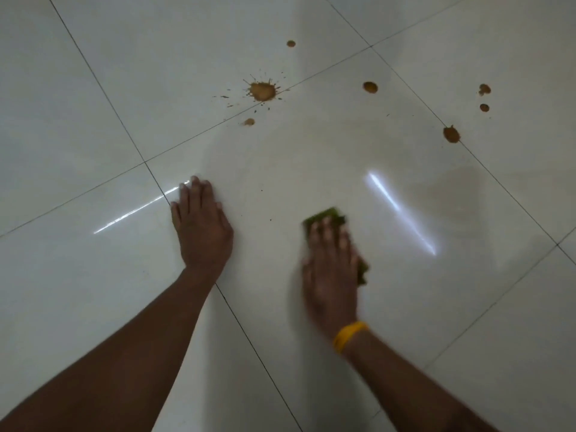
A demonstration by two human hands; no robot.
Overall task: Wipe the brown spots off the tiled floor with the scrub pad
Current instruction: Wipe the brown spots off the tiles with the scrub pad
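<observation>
My right hand [330,269], blurred by motion, presses flat on a green scrub pad [327,216] against the white tiled floor [405,307]; the pad shows past the fingertips and at the hand's right side. My left hand [202,226] lies flat on the floor to the left, fingers straight, holding nothing. Farther away sit several brown spots: a big splash [262,91] on a grout line, a small one [249,121] below it, one [290,43] above, and others to the right [370,87] [451,134] [484,107].
Dark grout lines [124,132] cross the glossy tiles. Tiny brown specks [270,219] dot the tile between my hands. Bright light streaks [402,213] reflect off the floor. A yellow band [349,335] is on my right wrist.
</observation>
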